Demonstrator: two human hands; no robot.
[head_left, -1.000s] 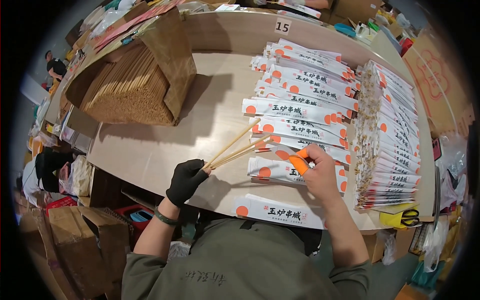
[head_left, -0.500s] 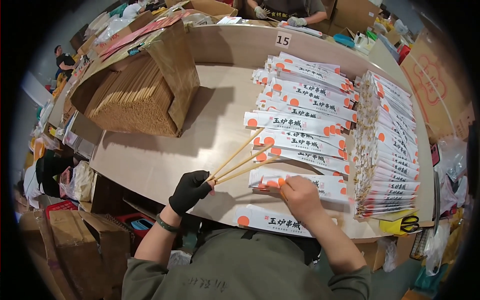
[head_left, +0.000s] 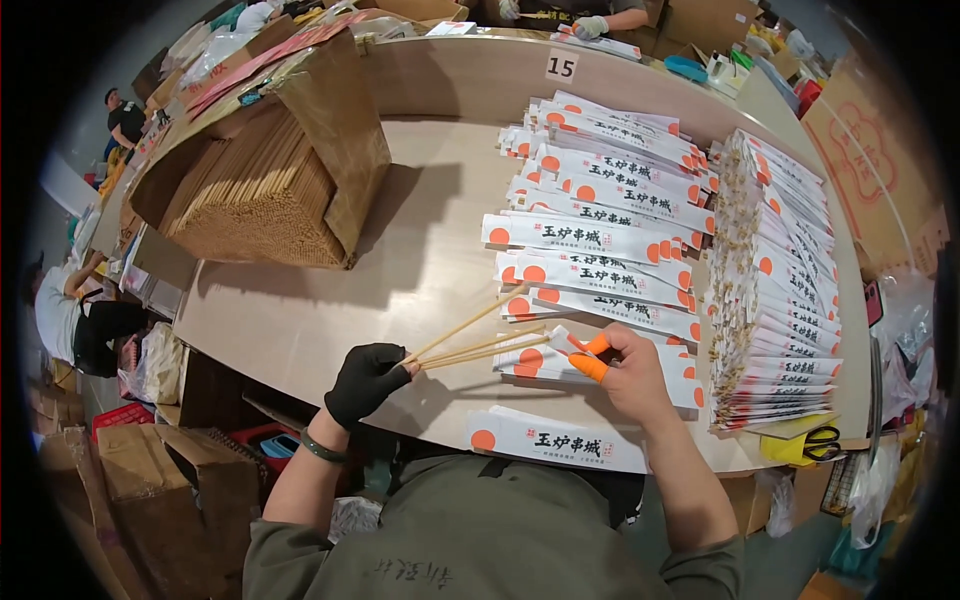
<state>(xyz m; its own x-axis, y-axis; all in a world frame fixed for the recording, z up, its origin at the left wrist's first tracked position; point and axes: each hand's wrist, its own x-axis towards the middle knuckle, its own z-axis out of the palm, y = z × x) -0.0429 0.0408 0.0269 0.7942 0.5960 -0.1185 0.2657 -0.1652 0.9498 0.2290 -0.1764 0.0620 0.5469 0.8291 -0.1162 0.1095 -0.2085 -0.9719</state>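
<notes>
My left hand (head_left: 368, 383), in a black fingerless glove, is closed around the near ends of several thin wooden chopsticks (head_left: 470, 345), which fan out toward the right. My right hand (head_left: 630, 372) wears orange finger covers and pinches a white paper sleeve (head_left: 562, 340), seen nearly end-on. Some chopstick tips reach this sleeve's end; whether they are inside it I cannot tell. Below lies a printed paper sleeve with an orange dot (head_left: 527, 362). Flat sleeves (head_left: 560, 440) also lie at the table's near edge.
An open cardboard box (head_left: 350, 160) packed with chopsticks (head_left: 250, 210) stands at the left. Rows of sleeves (head_left: 600, 235) and a tall stack of sleeved chopsticks (head_left: 770, 300) fill the right. Scissors (head_left: 822, 444) lie at the right edge. Across the partition, another person's gloved hand (head_left: 590, 27) shows.
My right hand has lifted a paper sleeve off the pile and turned it toward the chopsticks. My left hand has shifted slightly left, and its chopsticks now point lower.
</notes>
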